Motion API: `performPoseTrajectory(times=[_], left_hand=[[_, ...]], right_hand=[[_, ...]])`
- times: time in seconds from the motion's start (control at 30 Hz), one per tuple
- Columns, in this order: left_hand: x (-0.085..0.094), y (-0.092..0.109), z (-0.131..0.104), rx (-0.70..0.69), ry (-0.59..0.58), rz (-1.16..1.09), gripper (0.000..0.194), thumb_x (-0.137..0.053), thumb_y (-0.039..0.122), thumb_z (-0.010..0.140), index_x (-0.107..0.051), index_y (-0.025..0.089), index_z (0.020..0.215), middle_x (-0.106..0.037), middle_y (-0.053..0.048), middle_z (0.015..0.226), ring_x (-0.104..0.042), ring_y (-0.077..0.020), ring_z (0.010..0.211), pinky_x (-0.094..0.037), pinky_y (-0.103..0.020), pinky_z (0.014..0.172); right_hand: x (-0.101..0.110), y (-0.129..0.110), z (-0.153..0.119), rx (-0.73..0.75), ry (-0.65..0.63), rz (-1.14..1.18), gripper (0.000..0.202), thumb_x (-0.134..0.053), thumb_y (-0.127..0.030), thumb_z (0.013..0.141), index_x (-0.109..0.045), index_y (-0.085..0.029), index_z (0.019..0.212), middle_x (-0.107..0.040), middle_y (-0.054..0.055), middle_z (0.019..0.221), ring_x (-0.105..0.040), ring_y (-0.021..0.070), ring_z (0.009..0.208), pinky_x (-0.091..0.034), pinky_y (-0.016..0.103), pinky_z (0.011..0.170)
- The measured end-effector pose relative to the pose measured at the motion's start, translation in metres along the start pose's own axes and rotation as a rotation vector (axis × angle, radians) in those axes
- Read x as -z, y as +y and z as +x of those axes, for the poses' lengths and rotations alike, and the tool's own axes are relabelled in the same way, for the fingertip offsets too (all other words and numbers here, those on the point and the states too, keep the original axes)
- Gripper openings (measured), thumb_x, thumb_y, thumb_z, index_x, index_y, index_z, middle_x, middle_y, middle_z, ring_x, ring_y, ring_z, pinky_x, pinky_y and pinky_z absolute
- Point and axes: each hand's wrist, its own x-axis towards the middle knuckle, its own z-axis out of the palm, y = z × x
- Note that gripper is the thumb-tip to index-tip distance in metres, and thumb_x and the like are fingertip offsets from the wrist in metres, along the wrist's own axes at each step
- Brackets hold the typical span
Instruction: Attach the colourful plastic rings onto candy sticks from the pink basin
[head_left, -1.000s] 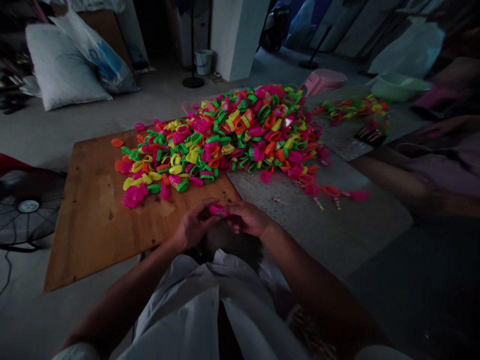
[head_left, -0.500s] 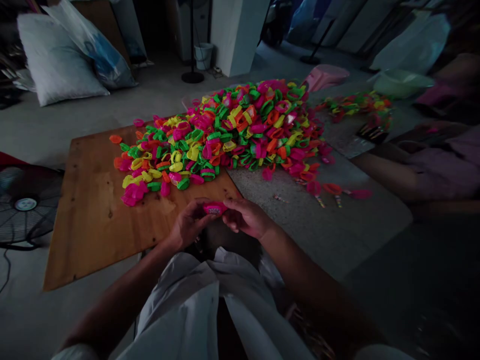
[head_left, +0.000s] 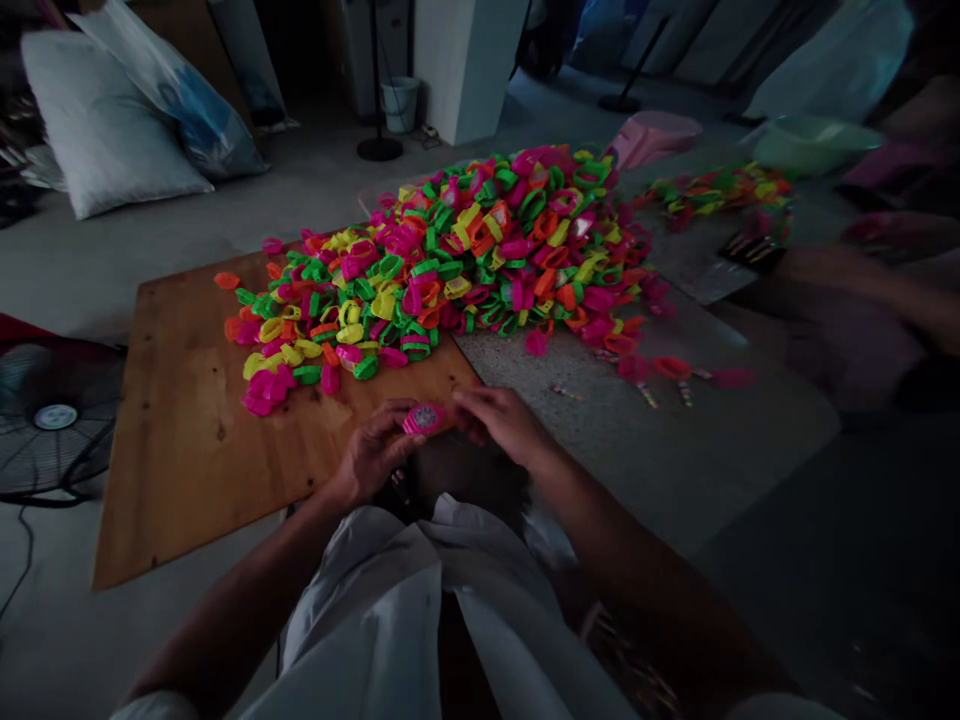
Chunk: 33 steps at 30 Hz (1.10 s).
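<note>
In my left hand (head_left: 373, 450) a bright pink toy watch (head_left: 424, 419) is pinched between thumb and fingers, its patterned grey face turned up toward me. My right hand (head_left: 501, 420) is at the watch's right end, fingertips bent and smeared by motion; whether they touch the strap or hold anything is unclear. Beyond both hands spreads a large heap of toy watches (head_left: 420, 270) in pink, green, yellow and orange. It covers part of a wooden board (head_left: 202, 430) and a speckled grey surface (head_left: 517, 375).
Loose watches with striped pieces (head_left: 673, 370) lie right of the heap. A co-worker's blurred arm (head_left: 862, 280) reaches in near a smaller pile (head_left: 720, 192). A fan (head_left: 54, 418) stands at left. Behind are stuffed sacks (head_left: 112, 125), a pink tub (head_left: 654, 138) and a green basin (head_left: 814, 143).
The watch has tipped so its face shows more fully. My right fingers have shifted slightly right and up from it. The co-worker's arm has moved toward the smaller pile.
</note>
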Motion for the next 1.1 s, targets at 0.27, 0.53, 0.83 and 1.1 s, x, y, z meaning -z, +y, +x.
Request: performPoseTrajectory(times=[0.27, 0.53, 0.83, 1.1], left_hand=[[0.011, -0.017, -0.006, 0.222, 0.057, -0.325, 0.028, -0.085, 0.042, 0.086, -0.078, 0.018, 0.098, -0.079, -0.007, 0.111, -0.071, -0.0189, 0.096, -0.056, -0.033, 0.091], [0.012, -0.017, -0.006, 0.23, 0.098, -0.452, 0.034, -0.091, 0.043, 0.079, -0.077, 0.019, 0.098, -0.078, -0.005, 0.113, -0.073, -0.0186, 0.097, -0.06, -0.031, 0.086], [0.013, -0.015, -0.007, 0.346, 0.16, -0.678, 0.046, -0.097, 0.044, 0.07, -0.07, 0.023, 0.1, -0.077, -0.003, 0.114, -0.07, -0.0142, 0.087, -0.059, -0.032, 0.083], [0.005, -0.016, -0.004, 0.359, 0.083, -0.675, 0.045, -0.094, 0.048, 0.074, -0.069, 0.023, 0.101, -0.075, -0.002, 0.105, -0.068, -0.0135, 0.086, -0.058, -0.031, 0.083]], right_hand=[[0.104, 0.056, 0.018, 0.117, 0.58, -1.198, 0.024, -0.059, -0.021, 0.097, -0.076, -0.01, 0.111, -0.07, 0.024, 0.115, -0.067, 0.0298, 0.105, -0.049, 0.037, 0.086], [0.13, 0.101, 0.018, 0.094, 0.478, -1.375, 0.032, -0.045, -0.018, 0.104, -0.076, -0.011, 0.1, -0.073, 0.02, 0.1, -0.066, 0.0278, 0.099, -0.048, 0.036, 0.088], [0.075, 0.043, 0.004, 0.212, 0.498, -0.85, 0.022, -0.054, -0.028, 0.099, -0.071, -0.017, 0.106, -0.074, 0.017, 0.108, -0.069, 0.029, 0.104, -0.053, 0.04, 0.094], [-0.046, -0.029, -0.044, 0.501, 0.002, -0.004, 0.021, -0.058, -0.046, 0.105, -0.064, -0.028, 0.114, -0.067, 0.01, 0.138, -0.07, 0.0222, 0.112, -0.056, 0.037, 0.101]])
